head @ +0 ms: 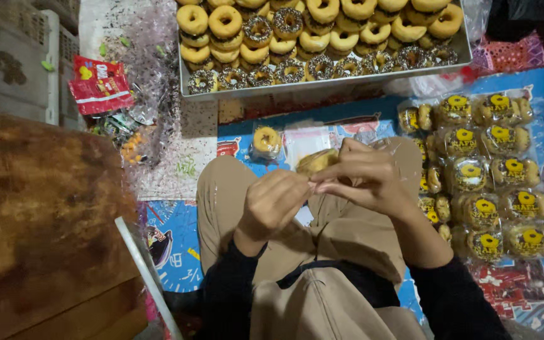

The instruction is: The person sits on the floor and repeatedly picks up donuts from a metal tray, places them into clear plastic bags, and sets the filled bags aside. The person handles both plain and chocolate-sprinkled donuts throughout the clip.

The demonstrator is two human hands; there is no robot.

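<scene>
Now | left hand (272, 204), right hand (360, 176) both pinched on one bagged doughnut (316, 162) | one tray (322, 88)

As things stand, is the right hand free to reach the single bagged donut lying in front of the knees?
Probably not at once: the right hand and left hand both pinch a wrapped donut. The bagged donut lies uncovered.

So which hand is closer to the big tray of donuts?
Right. The right hand is raised further forward, nearer the metal tray of donuts. The left hand sits lower, closer to the lap, further from it.
</scene>
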